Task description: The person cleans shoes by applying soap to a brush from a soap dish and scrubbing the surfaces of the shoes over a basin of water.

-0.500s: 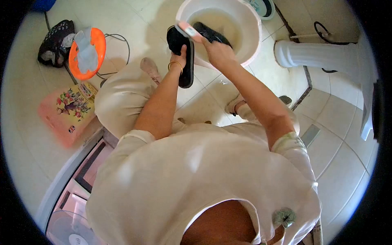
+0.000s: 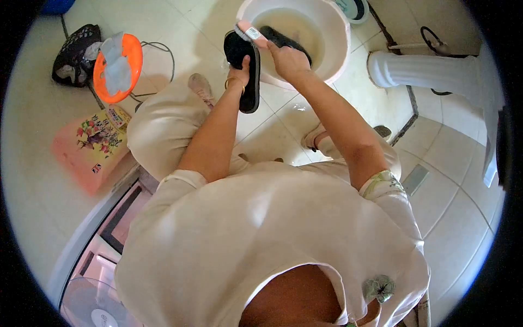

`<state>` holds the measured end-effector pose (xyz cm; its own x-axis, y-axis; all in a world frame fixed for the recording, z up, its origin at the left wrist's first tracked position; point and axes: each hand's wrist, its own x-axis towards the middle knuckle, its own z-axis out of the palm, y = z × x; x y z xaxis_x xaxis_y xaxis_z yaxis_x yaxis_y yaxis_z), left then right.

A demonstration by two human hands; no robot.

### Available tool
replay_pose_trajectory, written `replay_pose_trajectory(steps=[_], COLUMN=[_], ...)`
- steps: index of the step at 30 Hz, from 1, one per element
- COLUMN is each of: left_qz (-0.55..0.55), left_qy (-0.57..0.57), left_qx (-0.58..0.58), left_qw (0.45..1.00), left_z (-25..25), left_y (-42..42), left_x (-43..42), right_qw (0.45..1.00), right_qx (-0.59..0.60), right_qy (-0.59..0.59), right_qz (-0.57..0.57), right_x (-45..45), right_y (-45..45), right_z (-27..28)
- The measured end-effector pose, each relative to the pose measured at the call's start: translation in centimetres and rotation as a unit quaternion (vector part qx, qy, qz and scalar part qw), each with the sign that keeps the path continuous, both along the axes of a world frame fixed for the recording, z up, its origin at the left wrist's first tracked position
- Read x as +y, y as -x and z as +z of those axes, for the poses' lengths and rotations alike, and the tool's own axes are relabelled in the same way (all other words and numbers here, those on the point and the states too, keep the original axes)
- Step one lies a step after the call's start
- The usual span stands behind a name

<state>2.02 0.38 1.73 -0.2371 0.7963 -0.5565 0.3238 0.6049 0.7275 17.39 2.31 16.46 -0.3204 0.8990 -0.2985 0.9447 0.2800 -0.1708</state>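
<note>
My left hand (image 2: 239, 74) is closed around the middle of a black slipper (image 2: 250, 94), held upright just left of the basin. In my right hand (image 2: 290, 62) is the handle of a pink brush (image 2: 253, 35) with pale bristles. The brush head is at the upper right edge of the slipper; whether the bristles touch it I cannot tell. A second dark slipper (image 2: 284, 41) lies partly in the cloudy water of the pale pink basin (image 2: 341, 41), behind my right hand.
On the left are an orange stool-like item (image 2: 137, 66) with a grey cloth, a black patterned bag (image 2: 76, 57) and a pink flowered package (image 2: 90, 144). A white pedestal (image 2: 403, 70) stands right. A fan (image 2: 92, 305) is at lower left.
The brush head has moved slightly up along the slipper's edge and its bristles now show more. My right hand has shifted slightly with it. The left hand still holds the slipper.
</note>
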Motion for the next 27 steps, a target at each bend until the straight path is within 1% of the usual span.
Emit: replay_pose_trajectory(steps=[1, 2, 3, 4, 7, 10, 13, 16, 17, 20, 23, 24, 25, 27], left_qz=[-0.003, -0.009, -0.015, -0.014, -0.006, -0.014, -0.013, -0.021, -0.027, -0.03, -0.029, -0.027, -0.02, -0.028], left_qy=[0.018, 0.039, 0.059, 0.055, 0.042, -0.005, 0.044, 0.001, 0.077, 0.056, 0.019, 0.002, 0.052, 0.053], left_qx=[0.015, 0.026, 0.034, 0.032, 0.016, 0.011, 0.029, 0.011, 0.039, 0.048, 0.023, 0.015, 0.035, 0.047], left_qw=[1.0, 0.999, 0.998, 0.998, 0.999, 1.0, 0.999, 1.0, 0.996, 0.997, 0.999, 1.0, 0.998, 0.997], left_z=[-0.1, -0.4, -0.7, -0.8, 0.1, -1.1, -0.2, -1.3, 0.1, -0.3, -0.4, -0.3, 0.4, -1.2], left_y=[0.7, 1.0, 1.2, 1.3, 1.0, 1.3, 1.5, 1.7, 1.5, 1.2, 1.5, 1.5, 1.5, 1.8], left_x=[0.1, 0.1, 0.2, 0.1, -0.7, -0.5, -0.4, -0.3, -0.2, -0.4, -0.8, -0.5, -0.3, 0.0], right_qw=[1.0, 1.0, 1.0, 0.999, 0.996, 0.999, 1.0, 1.0, 0.999, 0.993, 0.999, 0.999, 0.999, 0.999], right_qx=[-0.008, 0.009, 0.022, 0.035, -0.023, 0.026, 0.021, 0.024, 0.024, -0.057, 0.021, 0.019, 0.018, 0.028], right_qy=[0.013, 0.006, 0.0, -0.006, 0.088, 0.01, -0.007, -0.004, 0.025, 0.099, 0.001, 0.004, 0.01, 0.005], right_qz=[-0.001, 0.001, 0.002, 0.004, -0.015, -0.019, 0.0, 0.016, -0.005, 0.003, -0.036, -0.037, -0.036, -0.028], right_x=[0.4, -0.5, -2.4, -4.2, -7.9, -4.8, -0.5, -3.3, -5.4, -9.7, -6.7, -4.7, -2.9, -2.7], right_y=[0.6, 0.2, -0.8, -1.8, -3.2, -0.7, 1.5, -0.6, -1.3, -3.1, -1.1, -0.5, 0.3, 0.7], right_z=[0.0, 0.2, 0.7, 1.2, 1.9, 0.7, -0.4, 1.0, 2.6, 2.7, 0.6, 0.0, -0.5, -0.5])
